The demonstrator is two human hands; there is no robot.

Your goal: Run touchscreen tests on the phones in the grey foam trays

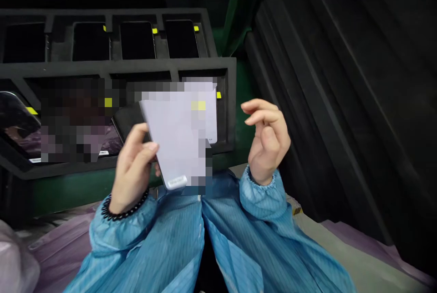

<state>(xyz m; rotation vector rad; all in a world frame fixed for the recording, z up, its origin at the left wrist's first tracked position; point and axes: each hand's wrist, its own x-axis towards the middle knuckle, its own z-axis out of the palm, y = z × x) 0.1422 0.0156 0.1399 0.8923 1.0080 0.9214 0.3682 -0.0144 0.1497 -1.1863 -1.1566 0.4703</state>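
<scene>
Head view: the left hand (133,165) has its fingers clamped on the lower edge of a pale smartphone (174,142), partly hidden by pixelation. The right hand (268,140) holds nothing, its fingers loosely curled together, with open room between them and the phone. Beyond the left fingers, a dark foam tray (218,67) holds black phones (136,40).

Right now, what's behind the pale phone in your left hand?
A dark slab lies directly behind the pale phone; beyond, a dark tray shows a pale edge and yellow tab. The phone hides the slot's middle.
</scene>
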